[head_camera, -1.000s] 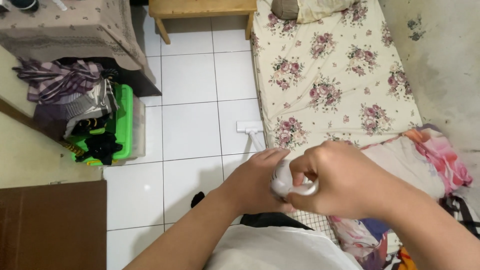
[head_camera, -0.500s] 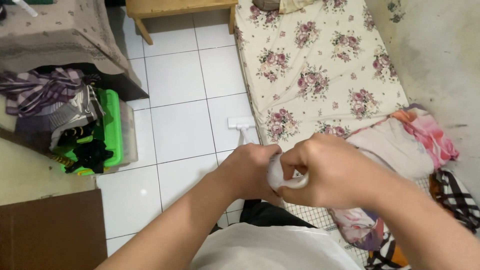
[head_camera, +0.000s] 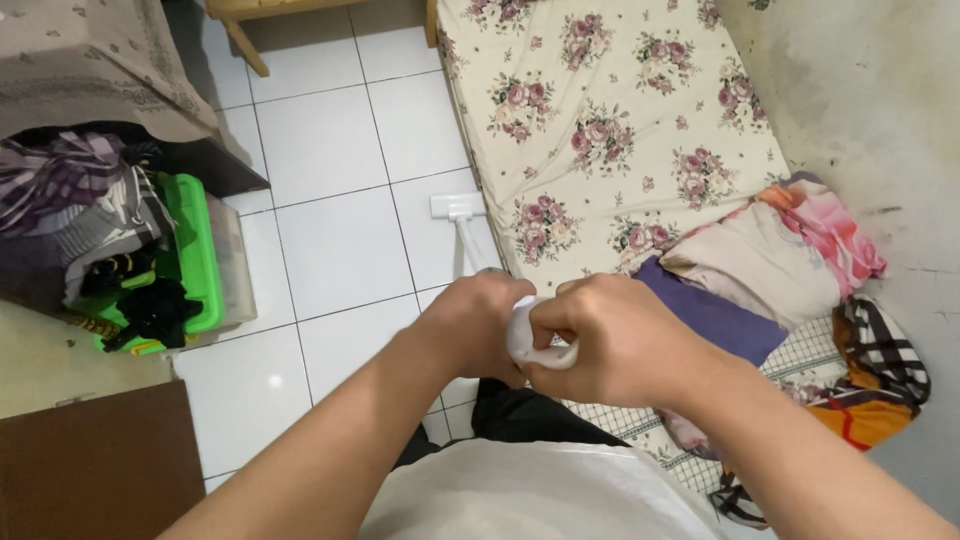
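Fingers of both the left hand (head_camera: 478, 325) and right hand (head_camera: 610, 345) clamp the white handle (head_camera: 530, 340) between them.

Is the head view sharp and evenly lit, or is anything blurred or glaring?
Head view: even, soft light, no hard glare on the floor tiles; left hand and right hand are slightly soft around the white object; wide-angle bending at the edges.

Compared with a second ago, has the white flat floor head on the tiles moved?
Yes, slightly: the white flat floor head seems to have slid away from the person, nearer the far tile joint.
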